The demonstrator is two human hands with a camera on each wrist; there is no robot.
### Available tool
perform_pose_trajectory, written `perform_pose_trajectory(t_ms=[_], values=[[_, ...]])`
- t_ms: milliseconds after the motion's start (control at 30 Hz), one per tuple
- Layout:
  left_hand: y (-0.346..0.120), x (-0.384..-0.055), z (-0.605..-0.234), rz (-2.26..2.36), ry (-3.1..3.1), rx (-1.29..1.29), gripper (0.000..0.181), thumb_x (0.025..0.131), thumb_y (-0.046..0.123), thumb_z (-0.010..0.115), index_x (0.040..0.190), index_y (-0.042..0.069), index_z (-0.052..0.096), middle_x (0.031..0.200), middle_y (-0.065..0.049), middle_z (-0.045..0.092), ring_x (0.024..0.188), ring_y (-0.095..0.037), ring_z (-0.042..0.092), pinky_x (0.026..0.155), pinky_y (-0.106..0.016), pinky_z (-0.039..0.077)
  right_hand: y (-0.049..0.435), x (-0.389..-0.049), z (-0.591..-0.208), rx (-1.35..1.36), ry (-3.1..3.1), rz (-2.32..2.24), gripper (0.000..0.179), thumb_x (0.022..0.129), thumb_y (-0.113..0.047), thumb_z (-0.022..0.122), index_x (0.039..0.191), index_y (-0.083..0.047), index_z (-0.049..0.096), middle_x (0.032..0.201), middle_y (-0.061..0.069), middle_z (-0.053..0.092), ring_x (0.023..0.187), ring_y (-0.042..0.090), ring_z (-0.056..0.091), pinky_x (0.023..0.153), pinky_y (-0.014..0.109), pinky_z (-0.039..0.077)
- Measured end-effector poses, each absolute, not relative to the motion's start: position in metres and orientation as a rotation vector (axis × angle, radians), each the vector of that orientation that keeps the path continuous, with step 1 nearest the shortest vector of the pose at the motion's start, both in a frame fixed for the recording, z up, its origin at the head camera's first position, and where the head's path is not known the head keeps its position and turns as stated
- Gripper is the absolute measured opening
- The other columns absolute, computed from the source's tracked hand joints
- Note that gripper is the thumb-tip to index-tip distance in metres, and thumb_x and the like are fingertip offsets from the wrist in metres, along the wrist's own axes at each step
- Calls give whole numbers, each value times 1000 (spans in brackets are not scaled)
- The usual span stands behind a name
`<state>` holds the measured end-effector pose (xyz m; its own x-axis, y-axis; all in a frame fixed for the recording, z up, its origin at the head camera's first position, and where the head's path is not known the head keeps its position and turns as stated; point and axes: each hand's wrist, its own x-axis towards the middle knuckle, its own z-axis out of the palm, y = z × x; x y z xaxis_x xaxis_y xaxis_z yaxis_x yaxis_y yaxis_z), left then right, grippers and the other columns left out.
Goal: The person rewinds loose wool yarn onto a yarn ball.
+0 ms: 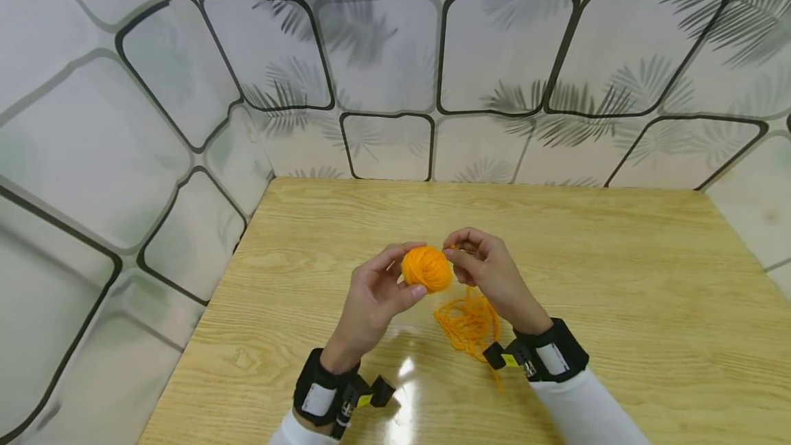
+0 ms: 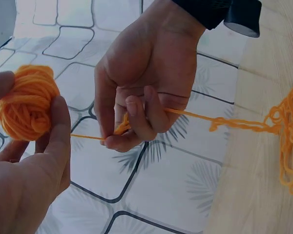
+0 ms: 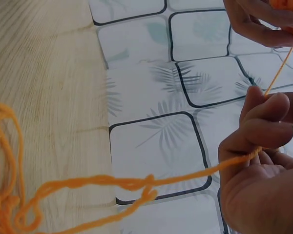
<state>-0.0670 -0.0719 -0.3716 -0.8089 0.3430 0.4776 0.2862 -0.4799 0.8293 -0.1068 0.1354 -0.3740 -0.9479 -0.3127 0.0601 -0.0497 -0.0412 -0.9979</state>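
Observation:
An orange ball of yarn [image 1: 426, 268] sits in my left hand [image 1: 375, 294], gripped between the thumb and fingers above the table. Just to its right, my right hand [image 1: 488, 273] pinches the strand of yarn [image 2: 88, 137] between thumb and forefinger. In the left wrist view that strand runs taut from the ball to the pinch. Past the curled fingers of the right hand it continues as a twisted length [image 3: 190, 176] down to a loose heap of yarn [image 1: 467, 321]. The heap lies on the table below the right hand.
The wooden table [image 1: 296, 225] spreads around the hands. Pale walls with dark outlines and leaf prints [image 1: 383, 53] stand at the back and the left. Each wrist wears a black band [image 1: 559, 349] with a small camera. Light glares off the table near the left wrist.

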Motion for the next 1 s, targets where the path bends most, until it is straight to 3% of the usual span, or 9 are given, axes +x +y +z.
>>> perform_pose_trajectory(t_ms=[233, 500, 733, 1000], values=[[-74, -68, -366, 2524, 1637, 879, 51, 94, 2, 70, 136, -17, 48, 132, -12, 55, 118, -24, 56, 96, -31, 54, 139, -104, -378, -606, 2090, -1913, 20, 105, -5, 54, 114, 4, 69, 82, 12, 56, 65, 17, 46, 56, 26, 40], [-75, -70, -362, 2524, 1732, 800, 51, 95, 6, 71, 137, -14, 50, 130, -13, 58, 114, -23, 57, 97, -30, 53, 137, -104, -383, -799, 2095, -1838, 13, 101, -1, 60, 111, 1, 68, 97, 17, 64, 78, 28, 60, 63, 34, 56], [-68, -73, -362, 2534, 1941, 816, 44, 93, -4, 70, 134, -12, 55, 128, -17, 57, 114, -24, 56, 99, -35, 53, 133, -97, -381, -791, 2057, -1834, 19, 106, -6, 53, 117, 2, 66, 72, 4, 46, 56, 13, 38, 50, 25, 34], [-68, -74, -361, 2546, 2046, 766, 44, 93, -9, 67, 135, -11, 54, 128, -21, 55, 110, -23, 57, 96, -30, 54, 129, -89, -379, -869, 2026, -1795, 26, 110, -8, 42, 93, 2, 58, 65, 0, 37, 54, 13, 33, 50, 25, 30]])
